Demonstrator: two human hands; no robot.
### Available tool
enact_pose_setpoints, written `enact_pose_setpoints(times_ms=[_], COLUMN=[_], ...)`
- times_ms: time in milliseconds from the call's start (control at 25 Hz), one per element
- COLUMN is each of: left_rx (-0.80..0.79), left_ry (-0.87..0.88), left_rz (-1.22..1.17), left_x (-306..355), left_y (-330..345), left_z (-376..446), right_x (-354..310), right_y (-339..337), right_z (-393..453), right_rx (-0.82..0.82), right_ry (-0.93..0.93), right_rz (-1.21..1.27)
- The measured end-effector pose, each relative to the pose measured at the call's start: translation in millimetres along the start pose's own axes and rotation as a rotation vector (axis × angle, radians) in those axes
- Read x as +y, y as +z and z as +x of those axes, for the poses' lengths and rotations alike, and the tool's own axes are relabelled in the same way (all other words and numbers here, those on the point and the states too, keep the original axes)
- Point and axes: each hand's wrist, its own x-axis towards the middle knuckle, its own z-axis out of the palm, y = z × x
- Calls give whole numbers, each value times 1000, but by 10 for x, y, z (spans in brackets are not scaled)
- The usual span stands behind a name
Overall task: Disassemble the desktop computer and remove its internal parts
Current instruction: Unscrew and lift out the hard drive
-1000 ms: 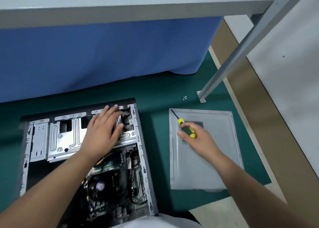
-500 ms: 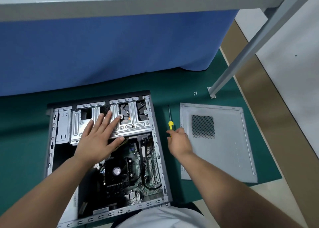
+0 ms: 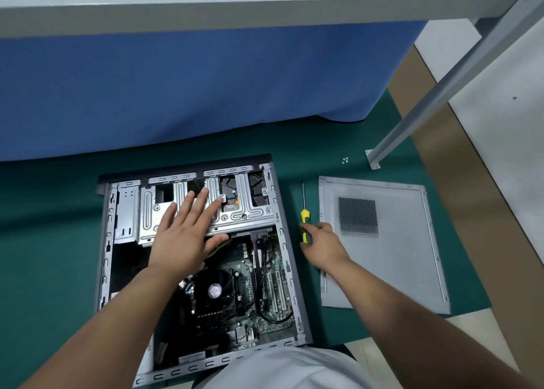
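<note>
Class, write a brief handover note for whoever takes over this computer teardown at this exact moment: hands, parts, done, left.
Left hand: flat, fingers straight, pressing on the drive cage inside the open case.
Right hand: at the screwdriver on the mat between case and side panel; a firm grip is not clear.
Done: side panel off, lying right of the case; loose screws beyond it.
Left: drive cage, CPU fan, motherboard and cables all still inside.

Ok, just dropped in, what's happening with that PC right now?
A person has the open computer case lying on the green mat. The left hand rests flat on the silver drive cage. The right hand is at the yellow-handled screwdriver lying between the case and the removed side panel.
</note>
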Motion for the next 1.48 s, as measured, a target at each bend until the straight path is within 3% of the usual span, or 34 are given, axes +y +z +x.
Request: enact_pose_setpoints(times_ms=[120, 200, 280, 360, 440, 560, 640, 840, 1000, 1280, 1480], left_rx=[6, -13, -12, 49, 163, 280, 228, -76, -170, -351, -400], left_ry=[3, -11, -72, -185, -252, -230, -296, -725, -783, -834, -812], left_rz=[-9, -31, -154, -355, -479, -587, -765, -1476, -1846, -1927, -1828], left_x=[4, 24, 99, 239, 392, 528, 563, 594, 624, 624, 676], left_y=[-8, -47, -82, -110, -128, -111, -120, -165, -168, -120, -45], left_z=[-7, -30, -73, -195, -401, -702, -778, -614, -353, -110, -168], right_x=[-140, -334, -539, -724, -888, -1062, -1121, -1118, -1047, -873, -706], right_y=[-163, -230, -203, -71, 81, 248, 295, 380, 443, 515, 560], right_z=[-247, -510, -762, -895, -927, -906, -868, -903, -1001, -1195, -1320], right_rx=[225, 392, 460, 457, 424, 434, 482, 548, 543, 482, 510], right_ry=[-128, -321, -514, -590, -529, -415, -361, -330, -329, -348, -391], right_rz=[204, 281, 91, -195, -385, -467, -469, -410, -395, -391, -384])
